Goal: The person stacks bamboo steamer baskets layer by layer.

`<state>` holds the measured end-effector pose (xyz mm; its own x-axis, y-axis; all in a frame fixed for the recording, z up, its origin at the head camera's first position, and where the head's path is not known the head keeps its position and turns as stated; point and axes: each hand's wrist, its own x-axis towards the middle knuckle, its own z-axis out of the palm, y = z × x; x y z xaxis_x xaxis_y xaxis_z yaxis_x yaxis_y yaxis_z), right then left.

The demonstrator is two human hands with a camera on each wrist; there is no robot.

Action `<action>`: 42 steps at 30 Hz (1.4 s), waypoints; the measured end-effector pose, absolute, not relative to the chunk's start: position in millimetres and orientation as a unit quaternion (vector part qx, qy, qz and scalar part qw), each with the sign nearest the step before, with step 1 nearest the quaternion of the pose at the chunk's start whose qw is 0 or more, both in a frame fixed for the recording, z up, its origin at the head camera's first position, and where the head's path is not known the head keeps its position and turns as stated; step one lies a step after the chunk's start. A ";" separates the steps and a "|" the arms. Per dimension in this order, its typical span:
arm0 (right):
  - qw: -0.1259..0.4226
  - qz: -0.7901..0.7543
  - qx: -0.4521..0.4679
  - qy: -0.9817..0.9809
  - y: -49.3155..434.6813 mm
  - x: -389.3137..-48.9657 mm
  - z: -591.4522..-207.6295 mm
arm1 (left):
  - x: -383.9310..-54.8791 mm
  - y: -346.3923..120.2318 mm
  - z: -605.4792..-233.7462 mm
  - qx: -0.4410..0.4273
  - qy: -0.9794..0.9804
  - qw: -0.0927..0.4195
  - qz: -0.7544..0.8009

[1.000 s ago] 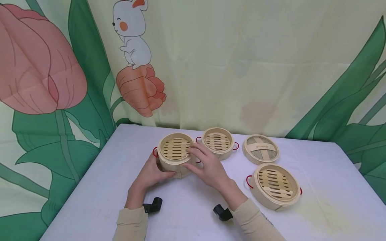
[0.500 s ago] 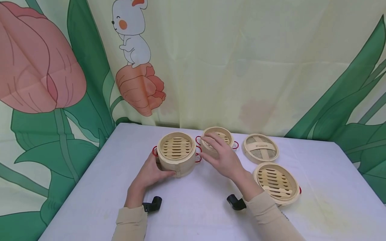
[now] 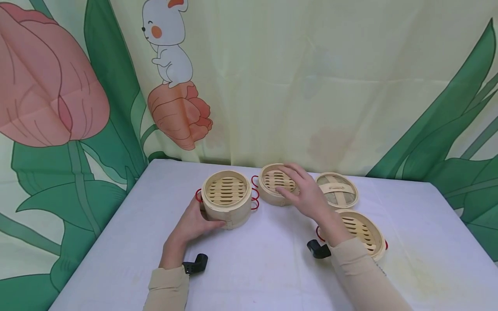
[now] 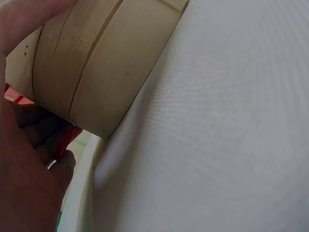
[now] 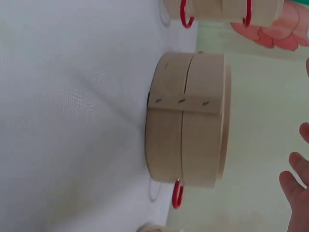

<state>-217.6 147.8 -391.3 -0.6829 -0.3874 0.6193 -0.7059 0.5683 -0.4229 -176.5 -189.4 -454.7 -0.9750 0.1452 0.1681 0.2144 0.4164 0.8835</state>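
Note:
On the left of the table two stacked bamboo steamer baskets (image 3: 233,214) stand with red loop handles at their sides. My left hand (image 3: 193,221) grips the stack's left side, thumb across the front. The left wrist view shows this hand (image 4: 29,164) curled at the baskets' wall (image 4: 111,63) beside a red handle (image 4: 66,140). My right hand (image 3: 307,194) is over the right side of a smaller steamer basket (image 3: 272,198) at the back, its fingers spread. Seen from the right wrist, the fingers (image 5: 295,181) are apart from that basket's wall (image 5: 200,135).
Right of the small basket lies a round woven bamboo lid (image 3: 338,188) with a strap handle. A larger steamer basket (image 3: 363,229) sits nearer, partly behind my right forearm. The white-covered table (image 3: 249,276) ends at a printed curtain (image 3: 280,86).
My right hand has left the stacked baskets and moved right and back, over the small basket. The left hand keeps its grip on the stack.

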 end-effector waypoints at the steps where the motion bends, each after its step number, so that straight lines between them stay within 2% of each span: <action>1: 0.235 0.336 0.321 -0.854 149.8 -219.1 -392.0 | -176.3 -189.4 -454.4 -0.106 -0.841 0.032 -0.529; 12: 0.211 0.308 0.311 -0.874 166.5 -228.8 -401.5 | -176.7 -189.6 -454.2 -0.109 -0.839 0.034 -0.532; 23: 0.122 0.283 0.309 -0.900 177.1 -230.6 -409.4 | -176.0 -187.5 -453.5 -0.099 -0.839 0.035 -0.534; 42: 0.085 0.265 0.280 -0.919 176.9 -228.9 -414.7 | -174.3 -188.4 -453.8 -0.095 -0.839 0.028 -0.535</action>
<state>-228.9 176.9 -414.7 -0.8288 -0.4692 0.3049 -0.5595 0.7031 -0.4389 -174.3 -188.4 -453.8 -0.9805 0.1290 0.1485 0.1890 0.4093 0.8926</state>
